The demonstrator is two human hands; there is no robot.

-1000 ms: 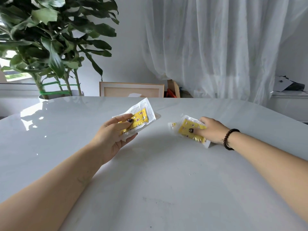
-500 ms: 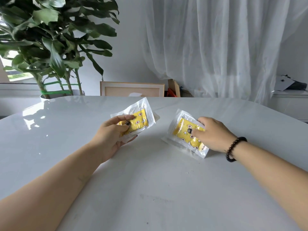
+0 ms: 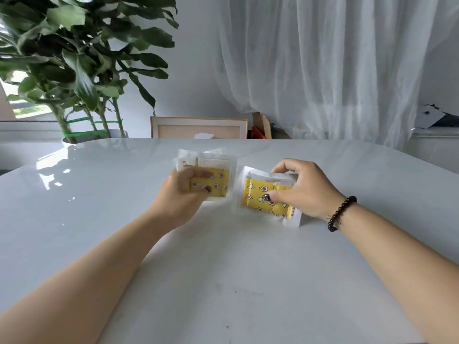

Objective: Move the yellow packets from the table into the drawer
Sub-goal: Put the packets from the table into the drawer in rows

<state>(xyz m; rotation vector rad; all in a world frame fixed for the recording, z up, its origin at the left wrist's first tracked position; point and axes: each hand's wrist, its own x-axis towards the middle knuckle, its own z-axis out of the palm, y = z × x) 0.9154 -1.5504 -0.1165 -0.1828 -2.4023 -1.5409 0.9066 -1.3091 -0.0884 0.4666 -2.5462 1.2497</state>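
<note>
Two yellow patterned packets in clear plastic sleeves are held upright above the white table [image 3: 223, 281]. My left hand [image 3: 181, 194] grips the left packet [image 3: 218, 180], thumb across its front, with what looks like more clear sleeves behind it. My right hand [image 3: 305, 189] grips the right packet [image 3: 260, 197] from its right side, thumb on the yellow front and fingers over the top edge. The two packets stand almost edge to edge. No drawer is in view.
A large leafy potted plant [image 3: 74, 70] stands behind the table's far left corner. A framed panel [image 3: 198, 127] leans behind the far edge, beside a sheer white curtain [image 3: 323, 70]. A low white ledge with dark items [image 3: 437, 120] is at the right.
Both hands lifted and turned their packets to face me and brought them closer together. The right packet came up off the table.
</note>
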